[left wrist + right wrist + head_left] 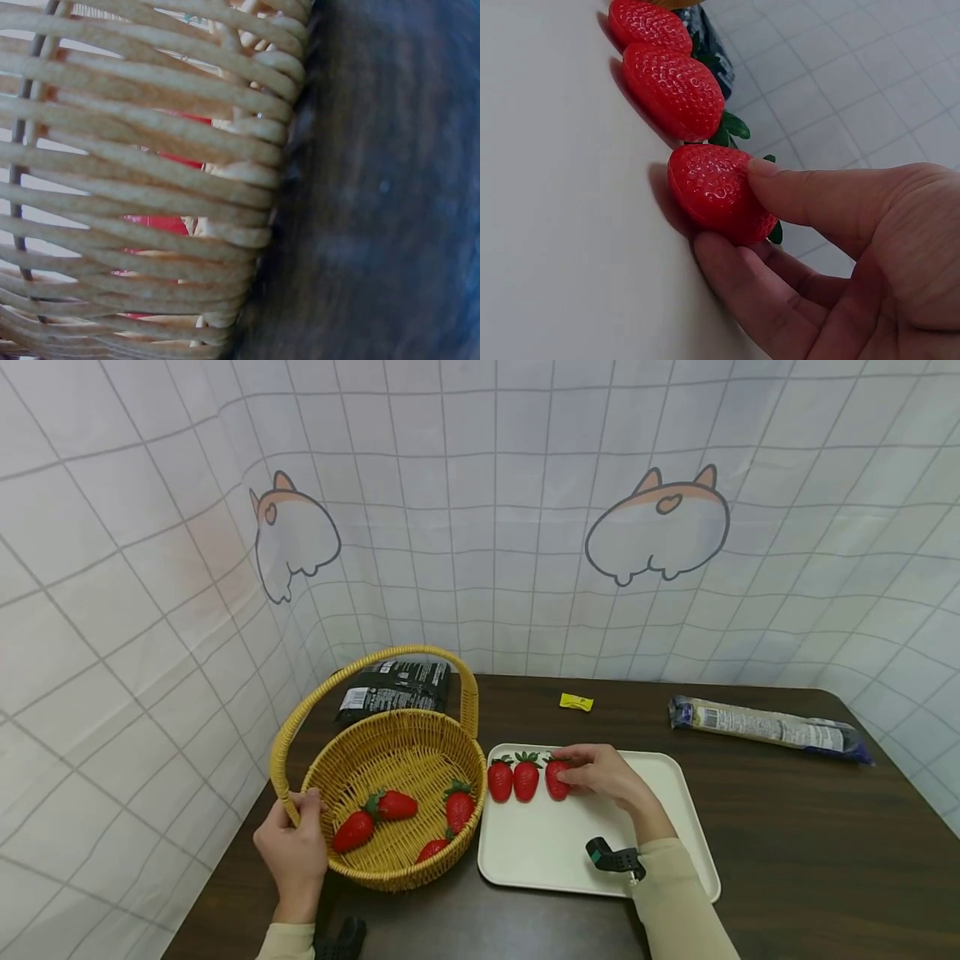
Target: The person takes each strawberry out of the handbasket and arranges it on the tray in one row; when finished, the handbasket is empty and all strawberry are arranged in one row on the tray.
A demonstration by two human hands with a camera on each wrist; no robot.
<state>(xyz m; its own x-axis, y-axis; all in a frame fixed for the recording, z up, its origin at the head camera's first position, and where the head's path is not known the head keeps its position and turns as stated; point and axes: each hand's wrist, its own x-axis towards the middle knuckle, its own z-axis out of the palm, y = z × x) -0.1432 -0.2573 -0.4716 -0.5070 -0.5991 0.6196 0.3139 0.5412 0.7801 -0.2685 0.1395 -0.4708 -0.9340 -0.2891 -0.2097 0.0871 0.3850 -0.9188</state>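
In the head view my left hand grips the handle's base at the left rim of the yellow wicker basket, which holds several strawberries. The basket's woven side fills much of the left wrist view; the left hand is not seen there. My right hand pinches a strawberry on the white tray. In the right wrist view, thumb and fingers of the right hand hold that strawberry at its leafy end, beside two others in a row.
A black package lies behind the basket. A small yellow wrapped piece lies behind the tray, and a long clear packet lies at the back right. A white gridded curtain stands around the table.
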